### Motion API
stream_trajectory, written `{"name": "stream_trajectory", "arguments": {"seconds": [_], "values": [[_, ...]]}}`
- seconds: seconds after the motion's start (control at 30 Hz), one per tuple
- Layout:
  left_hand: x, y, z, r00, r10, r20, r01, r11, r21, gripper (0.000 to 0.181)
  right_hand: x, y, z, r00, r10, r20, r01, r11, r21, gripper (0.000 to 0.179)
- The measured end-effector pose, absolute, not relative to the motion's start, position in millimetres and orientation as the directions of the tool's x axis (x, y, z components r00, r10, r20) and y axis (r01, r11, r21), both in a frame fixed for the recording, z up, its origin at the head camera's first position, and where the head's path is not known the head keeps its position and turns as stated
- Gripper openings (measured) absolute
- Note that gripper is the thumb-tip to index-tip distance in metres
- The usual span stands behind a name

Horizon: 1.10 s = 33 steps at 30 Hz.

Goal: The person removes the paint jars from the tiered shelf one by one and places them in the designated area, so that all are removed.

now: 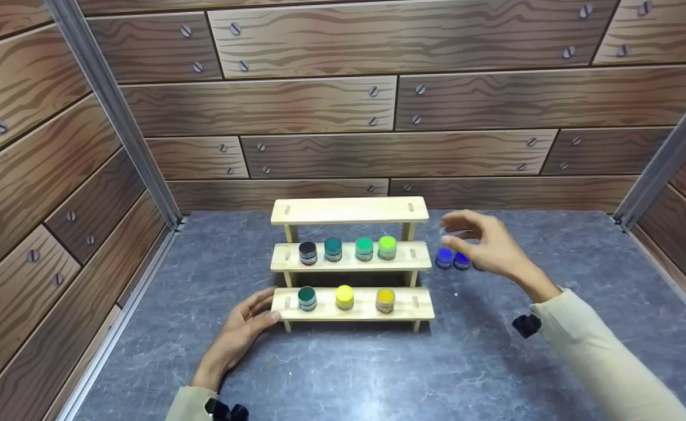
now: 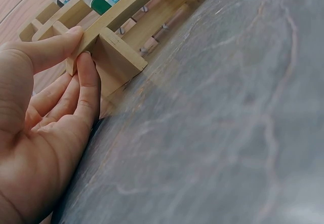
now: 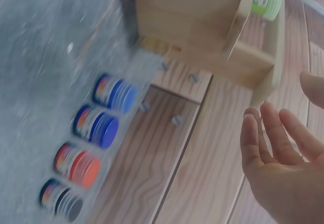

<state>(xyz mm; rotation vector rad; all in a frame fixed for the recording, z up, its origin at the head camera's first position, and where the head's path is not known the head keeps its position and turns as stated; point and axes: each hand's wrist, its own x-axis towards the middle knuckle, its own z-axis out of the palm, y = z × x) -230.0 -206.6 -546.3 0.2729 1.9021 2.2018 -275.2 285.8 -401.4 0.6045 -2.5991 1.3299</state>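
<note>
A shelf (image 1: 348,258) of jars (image 1: 364,249) stands on the marbled grey table (image 1: 348,374) amid plank-patterned walls (image 1: 401,108). The left hand (image 1: 240,330) pinches the shelf's eight o'clock corner; the right hand (image 1: 490,245) hovers empty, relaxed, at three o'clock.

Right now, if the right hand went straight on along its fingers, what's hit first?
Right hand likely meets the top shelf first, at its right end; depth is unclear.

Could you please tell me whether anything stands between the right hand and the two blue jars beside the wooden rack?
Nothing visible does: open space separates the empty right hand from the lighter blue jar and the darker blue jar. The wooden rack stands left of them in the head view, out of the way.
</note>
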Motion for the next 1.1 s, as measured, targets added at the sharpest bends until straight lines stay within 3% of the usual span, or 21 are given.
{"name": "stream_trajectory", "arguments": {"seconds": [0.53,1.1], "values": [[-231.4,-204.1,-547.4,-0.957,0.289,-0.012,-0.06,-0.158,0.986,0.076,-281.6,233.5,-411.5,-0.879,-0.371,0.3,-0.46,0.49,-0.741,0.039],[-231.4,-206.5,-548.6,-0.964,0.266,-0.008,-0.046,-0.137,0.99,0.075,-289.3,204.5,-422.2,-0.883,-0.41,0.228,-0.423,0.487,-0.764,0.049]]}}
